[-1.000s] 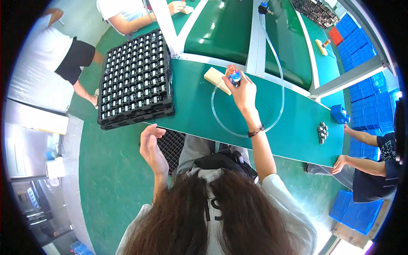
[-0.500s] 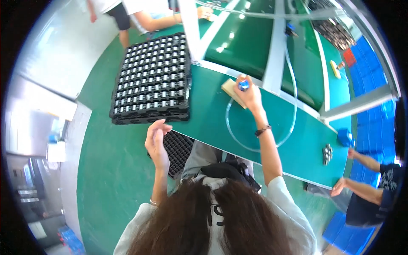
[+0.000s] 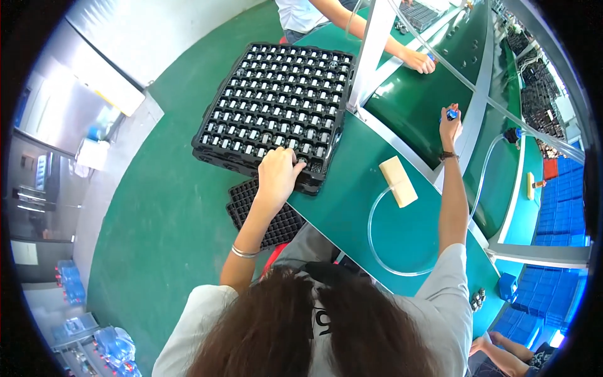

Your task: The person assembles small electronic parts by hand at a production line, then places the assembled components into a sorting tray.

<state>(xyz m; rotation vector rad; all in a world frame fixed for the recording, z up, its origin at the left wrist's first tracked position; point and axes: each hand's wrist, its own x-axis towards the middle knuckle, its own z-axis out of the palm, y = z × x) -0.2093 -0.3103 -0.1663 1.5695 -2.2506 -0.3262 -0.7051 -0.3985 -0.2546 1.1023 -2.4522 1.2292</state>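
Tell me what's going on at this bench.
One person is working with both hands. The left hand is at the near edge of a black tray filled with rows of small silvery parts; whether it grips one is unclear. The right hand is stretched out over the green belt, holding a small blue item. A yellow block with a clear tube lies on the green table. Another person's hand is at the belt too.

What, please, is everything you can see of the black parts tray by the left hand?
The parts tray is rectangular, apparently moulded black plastic, its rows of pockets mostly holding silvery parts. It lies flat on a similar tray, at the green table's left end. The left hand overlaps its near edge, apparently touching a part.
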